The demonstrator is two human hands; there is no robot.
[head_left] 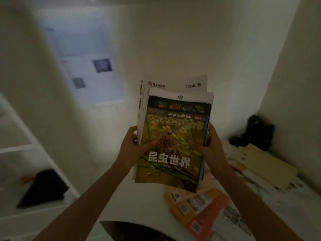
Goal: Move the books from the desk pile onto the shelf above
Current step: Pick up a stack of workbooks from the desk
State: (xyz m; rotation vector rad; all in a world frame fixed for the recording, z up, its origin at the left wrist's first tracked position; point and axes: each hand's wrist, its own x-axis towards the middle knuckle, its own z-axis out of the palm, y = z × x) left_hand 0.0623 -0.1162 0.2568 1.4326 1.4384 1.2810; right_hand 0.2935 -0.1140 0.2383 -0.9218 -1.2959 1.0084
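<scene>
A stack of books point(173, 136) is held raised above the desk point(142, 202), clasped on both long edges. The left hand point(133, 146) is curled round the left edge, its thumb laid across the front cover; the right hand point(211, 145) is curled round the right edge, fingers hidden behind the stack. The front cover, showing an insect, is turned toward the camera, and taller white volumes project at the far side of the stack. Below and to the right, orange booklets point(196, 204) and yellow folders point(264, 166) are left on the desk, with a dark object point(257, 131) in the far right corner. At left, white shelving point(26, 146) is seen holding a dark flat item point(45, 188); whether this is the target shelf cannot be told. For the lift to go well, the stack should be kept squared, since the books differ in size and inner ones may slide; even pressure from both sides is advised, and the lower edge should be set down first before the grip is relaxed.
</scene>
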